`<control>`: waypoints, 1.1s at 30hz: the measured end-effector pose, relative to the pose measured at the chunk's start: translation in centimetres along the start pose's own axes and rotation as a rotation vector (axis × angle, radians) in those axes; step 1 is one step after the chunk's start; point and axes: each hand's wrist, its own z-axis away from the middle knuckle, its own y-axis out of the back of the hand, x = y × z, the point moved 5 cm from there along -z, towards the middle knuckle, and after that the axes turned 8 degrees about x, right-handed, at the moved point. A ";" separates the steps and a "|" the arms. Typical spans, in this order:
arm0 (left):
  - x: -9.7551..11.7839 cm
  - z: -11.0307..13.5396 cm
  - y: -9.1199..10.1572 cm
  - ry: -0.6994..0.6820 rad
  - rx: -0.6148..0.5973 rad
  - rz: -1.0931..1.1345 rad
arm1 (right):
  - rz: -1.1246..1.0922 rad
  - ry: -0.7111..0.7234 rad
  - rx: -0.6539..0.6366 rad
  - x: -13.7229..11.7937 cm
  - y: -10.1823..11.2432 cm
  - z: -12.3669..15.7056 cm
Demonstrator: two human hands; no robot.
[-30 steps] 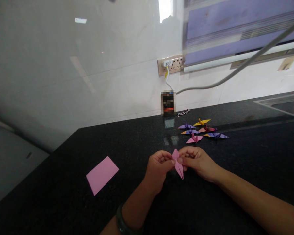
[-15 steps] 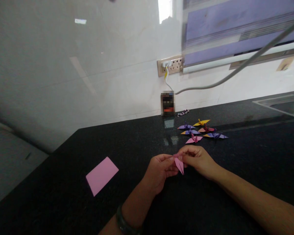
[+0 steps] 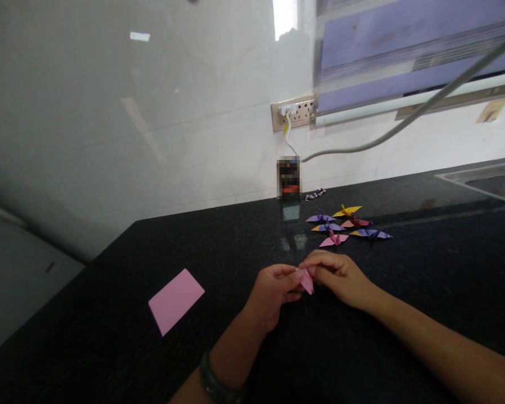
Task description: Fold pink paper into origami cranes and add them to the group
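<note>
Between my two hands is a small piece of folded pink origami paper (image 3: 307, 280), its pointed end tilted down toward me. My left hand (image 3: 275, 292) pinches it from the left with thumb and fingers. From the right, my right hand (image 3: 336, 275) grips its upper edge, fingertips close to those of the left; they hide part of the folds. Just beyond my hands sits a finished pink paper crane (image 3: 334, 239). To the left lies a flat pink paper stack (image 3: 176, 302) on the dark countertop (image 3: 109, 314).
Behind the pink crane are several more cranes, among them a yellow crane (image 3: 347, 211) and a purple crane (image 3: 371, 233). A blurred-out dark box (image 3: 289, 178) stands against the wall beside a beaded string (image 3: 315, 194). A grey cable (image 3: 362, 148) runs along the wall near a socket (image 3: 293, 112).
The pink paper's visible part has become shorter between my fingers, its tip higher than before. My right fingertips have shifted slightly left over its top.
</note>
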 end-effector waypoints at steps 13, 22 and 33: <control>2.5 0.8 0.1 -0.530 0.211 -0.299 | -0.066 -0.073 -0.059 -0.4 -0.4 0.0; 2.5 1.2 0.1 -0.612 0.216 -0.391 | -0.027 0.020 -0.047 -0.8 -0.3 0.1; 2.3 1.1 0.1 -0.552 0.248 -0.373 | 0.053 0.025 -0.044 -1.1 -0.2 0.2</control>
